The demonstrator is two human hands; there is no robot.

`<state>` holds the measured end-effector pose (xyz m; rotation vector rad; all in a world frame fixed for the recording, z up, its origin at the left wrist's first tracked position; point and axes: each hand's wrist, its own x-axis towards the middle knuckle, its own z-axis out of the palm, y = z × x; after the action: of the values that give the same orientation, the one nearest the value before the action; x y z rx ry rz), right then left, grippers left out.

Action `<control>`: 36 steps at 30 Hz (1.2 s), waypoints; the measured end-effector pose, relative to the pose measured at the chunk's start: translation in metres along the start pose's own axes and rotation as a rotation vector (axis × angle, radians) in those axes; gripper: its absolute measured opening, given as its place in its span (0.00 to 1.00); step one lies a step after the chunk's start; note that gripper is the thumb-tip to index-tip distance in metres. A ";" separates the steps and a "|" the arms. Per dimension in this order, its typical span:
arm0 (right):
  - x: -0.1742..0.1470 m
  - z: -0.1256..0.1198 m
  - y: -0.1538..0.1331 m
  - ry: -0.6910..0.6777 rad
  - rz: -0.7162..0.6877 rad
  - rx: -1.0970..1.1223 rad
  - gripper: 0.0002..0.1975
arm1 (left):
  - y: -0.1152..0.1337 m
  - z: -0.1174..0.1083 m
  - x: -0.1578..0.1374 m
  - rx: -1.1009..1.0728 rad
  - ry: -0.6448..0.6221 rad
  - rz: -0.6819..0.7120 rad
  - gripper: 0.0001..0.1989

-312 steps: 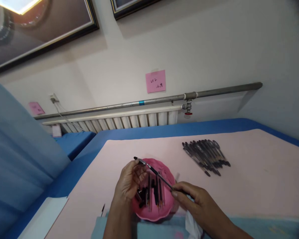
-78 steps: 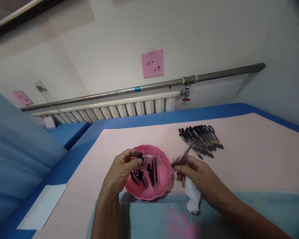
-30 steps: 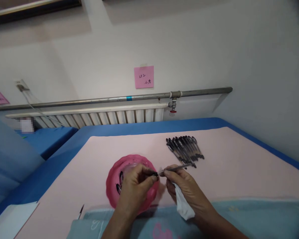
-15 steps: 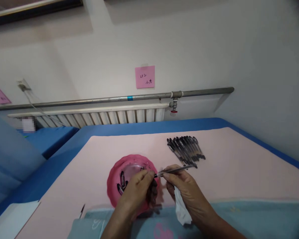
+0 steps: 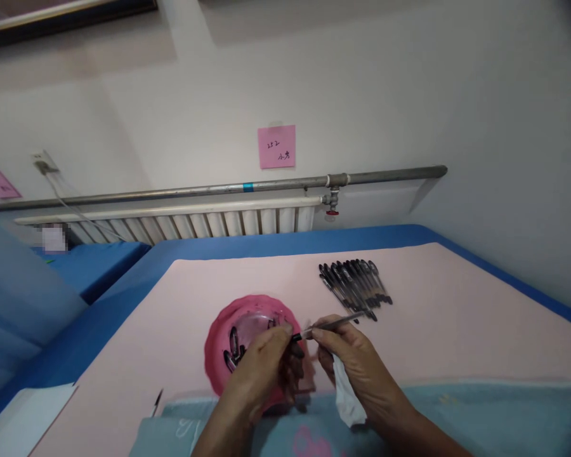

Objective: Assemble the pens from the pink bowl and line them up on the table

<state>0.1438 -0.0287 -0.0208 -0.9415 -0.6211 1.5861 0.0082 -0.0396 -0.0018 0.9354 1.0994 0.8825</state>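
My left hand (image 5: pixel 264 362) is closed, its thumb and fingers pinching the black end of a pen (image 5: pixel 343 321). The pen's clear barrel lies between the thumb and fingers of my right hand (image 5: pixel 359 365), its far end pointing right. A crumpled white tissue (image 5: pixel 348 403) hangs from under my right fingers. Partly behind my left hand is a pink scalloped bowl (image 5: pixel 213 346) holding several black pen caps (image 5: pixel 234 339). Beyond my right hand, a row of capped black pens (image 5: pixel 352 282) lies side by side.
A pink sheet (image 5: pixel 162 317) covers the blue-edged table. Along its near edge lies a teal cloth (image 5: pixel 480 412). A single thin pen-like piece (image 5: pixel 157 403) and white paper (image 5: pixel 23 419) are at the left. A radiator (image 5: pixel 242 222) and pipe run along the wall.
The pen's black end and my left fingertips have shifted slightly down and left. The pen's far end has moved slightly left and up; the bowl and the row stay put.
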 end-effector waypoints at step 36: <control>0.002 -0.002 -0.005 -0.090 0.101 -0.018 0.14 | -0.010 0.001 0.006 0.474 0.090 0.307 0.14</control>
<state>0.1483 -0.0255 -0.0180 -0.9311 -0.6595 1.7231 0.0114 -0.0376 -0.0124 1.4981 1.2927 0.9354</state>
